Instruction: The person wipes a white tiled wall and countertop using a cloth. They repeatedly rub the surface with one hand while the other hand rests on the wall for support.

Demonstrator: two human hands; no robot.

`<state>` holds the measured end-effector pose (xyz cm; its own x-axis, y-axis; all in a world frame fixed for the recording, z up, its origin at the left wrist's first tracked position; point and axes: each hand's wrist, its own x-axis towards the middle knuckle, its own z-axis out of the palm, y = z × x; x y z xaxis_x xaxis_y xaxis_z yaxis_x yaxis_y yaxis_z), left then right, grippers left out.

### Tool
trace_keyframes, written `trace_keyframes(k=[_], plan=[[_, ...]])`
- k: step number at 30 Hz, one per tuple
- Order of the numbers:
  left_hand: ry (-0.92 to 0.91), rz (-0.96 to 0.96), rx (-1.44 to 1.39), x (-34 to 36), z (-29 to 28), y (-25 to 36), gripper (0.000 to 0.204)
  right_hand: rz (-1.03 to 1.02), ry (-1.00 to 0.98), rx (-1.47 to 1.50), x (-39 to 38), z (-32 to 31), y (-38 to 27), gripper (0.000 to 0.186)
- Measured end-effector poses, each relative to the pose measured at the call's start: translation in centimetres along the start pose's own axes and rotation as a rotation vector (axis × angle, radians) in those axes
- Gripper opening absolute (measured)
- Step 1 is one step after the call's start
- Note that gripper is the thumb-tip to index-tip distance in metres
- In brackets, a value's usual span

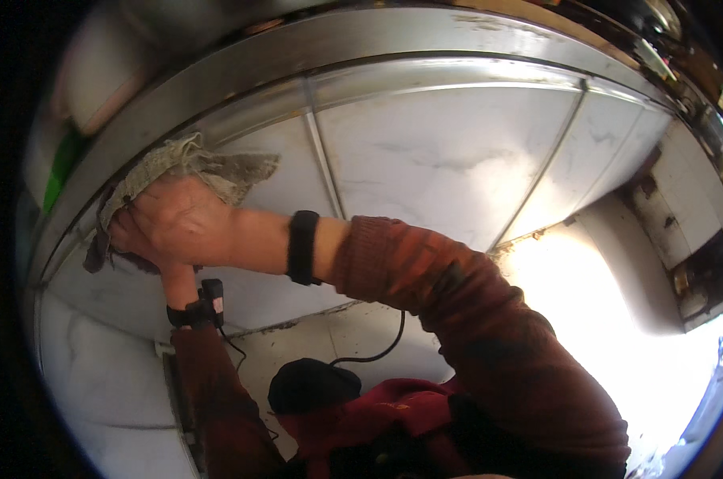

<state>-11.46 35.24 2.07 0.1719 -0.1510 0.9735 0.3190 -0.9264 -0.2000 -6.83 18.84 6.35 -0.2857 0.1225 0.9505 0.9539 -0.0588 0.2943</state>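
A ragged grey-beige cloth [249, 169] is bunched at the upper left, against the metal edge above the white marbled panels. My right hand [187, 217] reaches across from the right and is closed on this cloth, its back facing up. Just below and partly behind it, my left hand [147, 249] is closed at the cloth's lower part; most of its fingers are hidden. A darker fold of the cloth hangs out left of the hands. Both wrists wear black straps, and a small dark device sits on the left one.
White marbled panels [441, 144] with thin metal strips run below a long metal rim [361, 40]. Pale floor tiles [313, 331] lie beneath, with a black cable [385, 351] across them. Bright light floods the right side. Cluttered items line the far right edge.
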Motion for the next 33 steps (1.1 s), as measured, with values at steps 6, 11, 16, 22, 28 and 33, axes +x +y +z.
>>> trace_keyframes(k=[6, 11, 16, 22, 28, 33], plan=[[-0.128, -0.045, -0.249, 3.6, -1.3, 17.5, 0.052, 0.023, -0.235, -0.162, -3.9, -14.8, 5.6, 0.026], [-0.155, 0.031, -0.489, 7.2, -1.4, 30.9, 0.054, 0.001, -0.208, -0.380, -7.9, -26.7, 11.2, 0.034], [-0.140, 0.144, -0.735, 10.8, -0.7, 44.5, 0.042, 0.099, -0.156, -0.656, -10.9, -38.2, 15.6, 0.031], [-0.152, 0.157, -1.035, 13.7, -0.4, 53.3, 0.043, 0.275, -0.160, -0.832, -12.9, -45.8, 18.4, 0.023], [-0.458, 0.164, -1.210, 13.5, -0.7, 50.0, 0.023, 0.068, -0.069, -0.975, -14.9, -43.4, 19.6, 0.023], [-0.014, 0.228, -0.850, 11.0, -0.6, 39.9, 0.036, 0.269, -0.173, -0.899, -12.8, -34.7, 15.8, 0.027]])
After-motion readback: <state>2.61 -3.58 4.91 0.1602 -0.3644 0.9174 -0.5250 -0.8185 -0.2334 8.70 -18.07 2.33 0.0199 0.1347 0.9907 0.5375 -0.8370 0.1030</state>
